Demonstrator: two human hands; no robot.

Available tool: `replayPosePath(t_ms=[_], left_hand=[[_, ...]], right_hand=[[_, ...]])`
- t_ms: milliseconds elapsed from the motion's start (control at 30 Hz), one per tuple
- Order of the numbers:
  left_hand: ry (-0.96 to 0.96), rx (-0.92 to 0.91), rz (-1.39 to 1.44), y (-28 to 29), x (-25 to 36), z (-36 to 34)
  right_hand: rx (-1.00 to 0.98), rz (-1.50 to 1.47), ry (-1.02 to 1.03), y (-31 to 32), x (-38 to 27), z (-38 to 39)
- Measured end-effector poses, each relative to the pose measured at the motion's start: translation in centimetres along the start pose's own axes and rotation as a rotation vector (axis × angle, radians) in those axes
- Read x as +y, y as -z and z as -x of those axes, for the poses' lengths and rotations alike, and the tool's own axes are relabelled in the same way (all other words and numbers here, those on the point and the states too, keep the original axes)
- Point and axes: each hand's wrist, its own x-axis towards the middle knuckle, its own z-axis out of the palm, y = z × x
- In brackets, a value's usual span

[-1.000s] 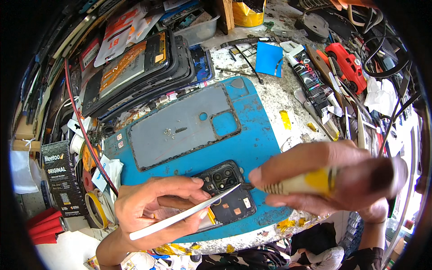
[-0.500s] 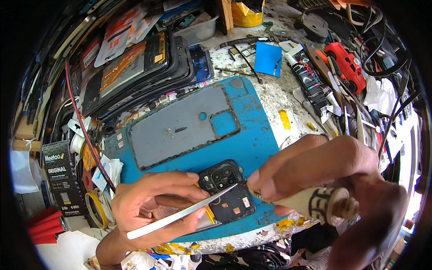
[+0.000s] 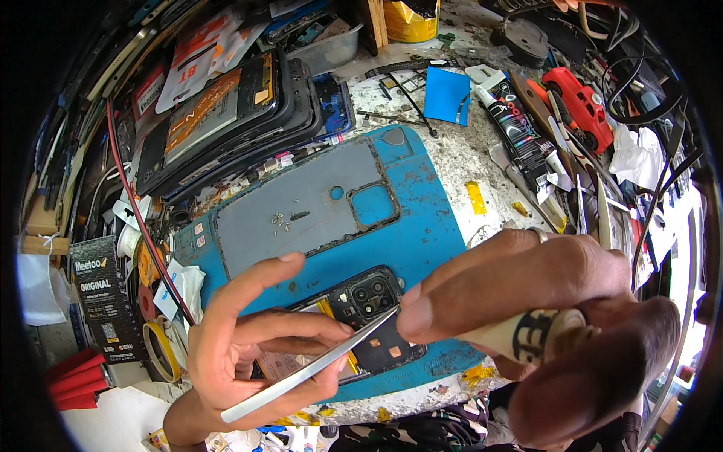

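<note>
Phone (image 3: 384,348), its insides exposed, lies on a blue mat (image 3: 425,197) at lower centre. Left hand (image 3: 226,343) has its grip closed on a slim metal tool (image 3: 301,374) slanting across it; right hand (image 3: 527,290) has its grip around a pale handle (image 3: 536,335). Close work beside the cameras (image 3: 374,296) seems in hand; it likely calls for steady alignment.

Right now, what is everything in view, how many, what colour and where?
Mat: 1, blue, on bench
Opened phone: 1, mostly black, on mat
Panel: 1, grey, beyond phone
Slim tool: 1, silver, over phone
Tool handle: 1, cream, right of phone
Device stack: 1, mostly black, far left
Sheet: 1, blue, far middle
Toy car: 1, red, far right
Box: 1, black, left
Smaller clutter: uncountable, mixed, around the mat
Left grip: 1, bare, on slim tool
Right grip: 1, bare, on handle
</note>
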Motion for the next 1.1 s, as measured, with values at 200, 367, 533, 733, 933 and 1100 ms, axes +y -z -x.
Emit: replayPosePath(t_ms=[200, 367, 533, 733, 933, 1100], left_hand=[[0.005, 0.075, -0.095, -0.8, -0.1, 0.3], [-0.023, 0.047, -0.212, -0.8, 0.3, 0.1], [0.163, 0.055, 0.052, -0.2, 1.0, -0.1], [0.055, 0.205, 0.044, -1.3, 0.1, -0.3], [-0.2, -0.056, -0.259, 1.4, 0.1, -1.4], [-0.242, 0.044, -0.314, 1.4, 0.9, -2.1]], right_hand=[[-0.04, -0.011, -0.012, 0.1, 0.4, -0.9], [-0.09, -0.029, -0.053, 0.1, 0.1, -1.4], [-0.144, -0.096, -0.129, 1.0, -0.1, -0.7], [-0.171, -0.099, -0.061, 1.5, -0.5, -0.7], [-0.307, 0.028, 0.187, 2.1, 2.3, -4.1], [-0.238, 0.042, 0.604, 3.6, 4.0, -4.1]])
